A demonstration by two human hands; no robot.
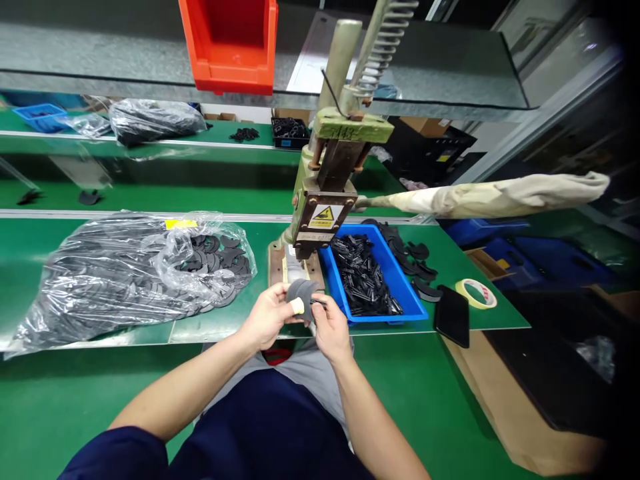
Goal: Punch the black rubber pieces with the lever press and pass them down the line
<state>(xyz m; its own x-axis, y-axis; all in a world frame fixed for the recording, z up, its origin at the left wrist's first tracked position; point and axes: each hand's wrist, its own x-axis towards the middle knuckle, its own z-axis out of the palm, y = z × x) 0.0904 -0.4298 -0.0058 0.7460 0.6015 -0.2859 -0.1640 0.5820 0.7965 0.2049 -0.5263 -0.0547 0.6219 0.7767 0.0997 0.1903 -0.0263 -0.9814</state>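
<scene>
My left hand is closed on a few curved dark grey pieces, its thumb lying across their face. Close beside it, my right hand pinches a small black clip-like part at the right edge of those pieces. Both hands are just in front of the base of a green hand press, under its dark ram. To the right of the press stands a blue bin full of narrow black parts.
A clear plastic bag of grey crescent pieces lies left. More curved pieces, a black phone and a tape roll are right. The press's cloth-wrapped lever sticks out rightward. An orange bin sits on the shelf above.
</scene>
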